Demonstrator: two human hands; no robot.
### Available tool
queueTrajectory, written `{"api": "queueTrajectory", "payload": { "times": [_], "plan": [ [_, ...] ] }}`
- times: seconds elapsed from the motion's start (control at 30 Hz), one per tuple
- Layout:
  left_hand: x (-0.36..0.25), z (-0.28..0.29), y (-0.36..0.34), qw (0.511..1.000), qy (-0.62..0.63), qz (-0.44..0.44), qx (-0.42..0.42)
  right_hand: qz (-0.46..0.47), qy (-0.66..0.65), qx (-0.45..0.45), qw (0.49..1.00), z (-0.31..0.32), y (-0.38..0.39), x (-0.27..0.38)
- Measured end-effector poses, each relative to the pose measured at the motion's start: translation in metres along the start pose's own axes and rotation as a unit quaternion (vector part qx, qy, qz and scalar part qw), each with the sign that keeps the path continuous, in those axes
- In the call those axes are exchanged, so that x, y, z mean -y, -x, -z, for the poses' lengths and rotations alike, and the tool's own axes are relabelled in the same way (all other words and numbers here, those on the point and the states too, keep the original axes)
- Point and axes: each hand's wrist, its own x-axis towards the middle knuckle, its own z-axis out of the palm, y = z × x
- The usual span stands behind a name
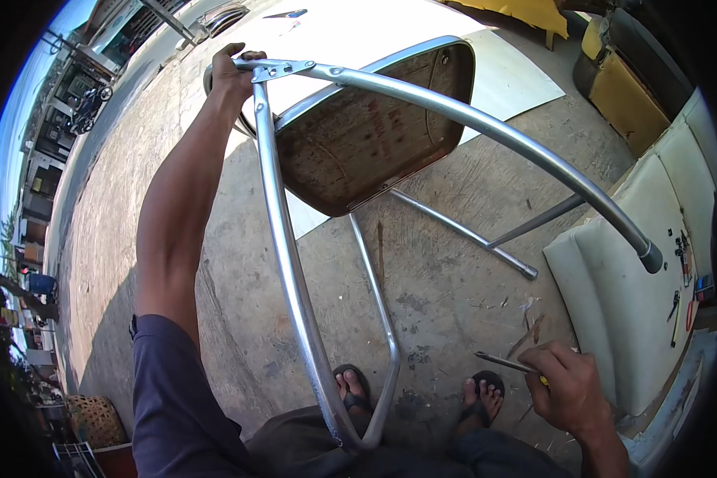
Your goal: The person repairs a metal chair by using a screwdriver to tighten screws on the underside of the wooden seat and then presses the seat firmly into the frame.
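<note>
A folding chair with a shiny tubular metal frame [283, 215] is tipped over in front of me. Its rusty brown underside panel [366, 147] faces me. My left hand [231, 73] reaches up and wraps round the frame at the far end, beside a riveted bracket [283, 70]. At the lower right, my right hand [570, 389] is closed on a screwdriver with a yellow handle, mostly covered by the fingers. The screwdriver's shaft [502, 362] points left, apart from the chair. A dark cap [652, 258] covers one tube end.
An off-white padded seat [601, 279] stands at the right, with small dark parts [680, 245] and tools on it. White sheeting [522, 76] lies on the concrete beyond the chair. A yellow-brown upholstered piece [628, 103] is at the far right, a woven basket [94, 420] at lower left.
</note>
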Motion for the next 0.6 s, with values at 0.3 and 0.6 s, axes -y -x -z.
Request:
{"api": "queueTrajectory", "payload": {
  "times": [0.3,0.6],
  "plan": [
    [0.006,0.003,0.005,0.994,-0.093,-0.011,0.053,-0.008,-0.074,0.016,0.997,-0.025,-0.053,-0.004],
    [0.071,0.136,0.161,0.931,-0.22,-0.133,0.259,-0.147,-0.415,-0.053,0.897,-0.131,-0.131,-0.013]
  ]
}}
